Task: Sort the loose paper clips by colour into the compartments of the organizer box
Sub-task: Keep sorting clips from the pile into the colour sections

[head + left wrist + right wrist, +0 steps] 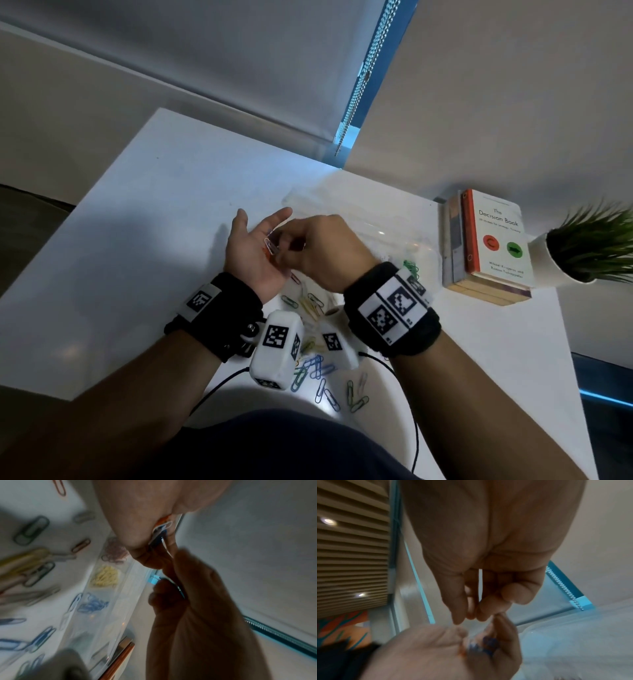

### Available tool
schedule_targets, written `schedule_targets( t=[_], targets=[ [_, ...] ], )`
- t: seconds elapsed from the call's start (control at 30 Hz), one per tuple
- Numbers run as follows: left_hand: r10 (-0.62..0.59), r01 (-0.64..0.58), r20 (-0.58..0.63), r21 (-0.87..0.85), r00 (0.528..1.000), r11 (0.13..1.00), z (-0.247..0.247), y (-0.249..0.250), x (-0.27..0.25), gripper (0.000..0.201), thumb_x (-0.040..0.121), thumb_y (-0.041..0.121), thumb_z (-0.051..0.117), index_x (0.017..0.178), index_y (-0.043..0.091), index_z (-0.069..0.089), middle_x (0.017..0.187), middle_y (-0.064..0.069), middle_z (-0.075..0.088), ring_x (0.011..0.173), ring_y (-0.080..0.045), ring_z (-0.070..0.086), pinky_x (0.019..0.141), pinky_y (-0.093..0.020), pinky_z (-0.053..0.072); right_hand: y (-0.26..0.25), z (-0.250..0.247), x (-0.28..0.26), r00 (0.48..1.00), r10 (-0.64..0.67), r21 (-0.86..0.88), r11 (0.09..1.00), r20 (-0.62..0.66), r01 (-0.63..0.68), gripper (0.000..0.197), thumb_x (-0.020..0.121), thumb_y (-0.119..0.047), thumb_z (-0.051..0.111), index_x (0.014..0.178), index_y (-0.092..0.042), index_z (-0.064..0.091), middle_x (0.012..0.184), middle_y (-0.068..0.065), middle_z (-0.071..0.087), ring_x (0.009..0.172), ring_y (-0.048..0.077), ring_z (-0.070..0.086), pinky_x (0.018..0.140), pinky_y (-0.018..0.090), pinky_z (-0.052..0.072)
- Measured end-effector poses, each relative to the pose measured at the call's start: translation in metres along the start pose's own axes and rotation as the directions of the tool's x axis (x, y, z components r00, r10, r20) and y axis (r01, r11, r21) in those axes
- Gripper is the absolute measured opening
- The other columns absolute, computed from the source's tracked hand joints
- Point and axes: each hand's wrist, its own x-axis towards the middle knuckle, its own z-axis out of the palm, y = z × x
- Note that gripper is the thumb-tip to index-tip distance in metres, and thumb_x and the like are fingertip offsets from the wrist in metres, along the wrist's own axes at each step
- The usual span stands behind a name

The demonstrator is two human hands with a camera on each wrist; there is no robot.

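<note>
My left hand (251,255) is held palm up above the white table, cupping a small bunch of paper clips (162,526), orange, white and blue. My right hand (318,250) reaches into that palm, and its fingertips (471,613) pinch a white clip (271,246) from the bunch. Right behind both hands lies the clear organizer box (376,233). Its compartments hold pinkish-red clips (115,551), yellow clips (106,578), blue clips (92,604) and green clips (411,267). Loose clips of mixed colours (318,373) lie scattered near the table's front edge.
A stack of books (489,246) sits to the right of the box, and a potted plant (589,246) stands past it at the table's right edge. Black cables (387,366) run from the wrist cameras across the front of the table. A wall and a blind close off the back.
</note>
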Motion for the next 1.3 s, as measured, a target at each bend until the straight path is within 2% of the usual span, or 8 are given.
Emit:
schedule_targets(
  t=[0.17,0.33,0.47,0.57,0.7,0.9,1.17,1.3],
  targets=[
    [-0.063,0.062,0.017,0.085,0.998,0.994,0.006,-0.008,-0.003,0.072,0.093,0.067,0.021,0.109,0.011,0.064,0.068,-0.003,0.068,0.065,-0.016,0.061,0.065,-0.027,0.044,0.003,0.011,-0.008,0.998,0.061,-0.042,0.997,-0.010,-0.062,0.002,0.078,-0.017,0.068,0.078,-0.016,0.070,0.078,0.005,0.069,0.074,0.020,0.061,0.069,0.036,0.051],
    [-0.066,0.062,0.053,0.080,0.996,0.995,0.009,-0.012,-0.009,0.071,0.095,0.064,0.019,0.108,0.009,0.060,0.057,0.000,0.063,0.046,-0.013,0.059,0.046,-0.016,0.046,0.003,0.015,-0.010,0.998,0.053,-0.127,0.990,-0.035,-0.057,0.010,0.083,-0.019,0.060,0.081,-0.016,0.069,0.085,0.009,0.067,0.077,0.023,0.058,0.065,0.032,0.047],
    [-0.046,0.045,0.080,0.009,0.996,0.999,0.005,-0.007,-0.009,0.066,0.095,0.060,0.026,0.103,0.006,0.063,0.080,-0.007,0.065,0.072,-0.019,0.065,0.072,-0.030,0.051,0.005,0.007,-0.009,0.993,0.070,0.088,0.994,-0.097,-0.061,0.009,0.081,-0.018,0.062,0.075,-0.016,0.067,0.074,0.006,0.069,0.071,0.021,0.062,0.068,0.034,0.052],
    [-0.008,0.012,0.063,-0.066,0.998,0.998,-0.003,0.002,-0.008,0.060,0.096,0.054,0.031,0.102,0.002,0.061,0.086,-0.013,0.067,0.071,-0.022,0.067,0.068,-0.027,0.054,0.016,-0.006,0.000,0.968,0.160,0.238,0.965,-0.194,-0.112,0.011,0.079,-0.013,0.065,0.068,-0.011,0.064,0.062,0.000,0.066,0.056,0.013,0.057,0.064,0.030,0.052],
    [0.047,-0.044,0.035,-0.091,0.998,0.995,-0.016,0.015,-0.008,0.059,0.097,0.053,0.032,0.102,0.002,0.062,0.099,-0.017,0.071,0.092,-0.030,0.069,0.085,-0.036,0.054,0.032,-0.010,0.022,0.939,0.253,0.183,0.960,-0.231,-0.214,0.012,0.078,-0.011,0.063,0.066,-0.014,0.061,0.063,-0.001,0.062,0.064,0.019,0.060,0.065,0.030,0.051],
    [0.065,-0.059,0.037,-0.133,0.997,0.989,-0.018,0.018,-0.011,0.060,0.098,0.052,0.031,0.108,0.001,0.061,0.114,-0.019,0.068,0.106,-0.034,0.066,0.089,-0.043,0.054,0.035,0.007,0.041,0.947,0.301,0.004,0.953,-0.115,-0.303,0.005,0.082,-0.019,0.063,0.080,-0.017,0.068,0.084,0.002,0.067,0.083,0.018,0.061,0.067,0.023,0.043],
    [-0.002,0.020,0.125,-0.142,0.992,0.990,-0.008,0.006,-0.011,0.049,0.098,0.037,0.034,0.113,-0.001,0.059,0.122,-0.023,0.063,0.096,-0.031,0.069,0.088,-0.048,0.053,0.019,0.001,0.001,0.945,0.033,0.010,0.999,-0.326,-0.032,0.015,0.087,-0.024,0.063,0.083,-0.010,0.064,0.074,0.002,0.064,0.070,0.019,0.056,0.065,0.030,0.045],
    [-0.047,0.065,0.163,-0.112,0.985,0.991,-0.003,0.001,-0.012,0.048,0.096,0.037,0.033,0.112,0.000,0.058,0.119,-0.023,0.064,0.096,-0.033,0.068,0.077,-0.035,0.057,0.019,0.005,-0.014,0.939,-0.002,-0.001,1.000,-0.344,0.002,0.015,0.080,-0.025,0.070,0.088,-0.014,0.063,0.080,-0.001,0.061,0.074,0.018,0.055,0.069,0.033,0.046]
  ],
)
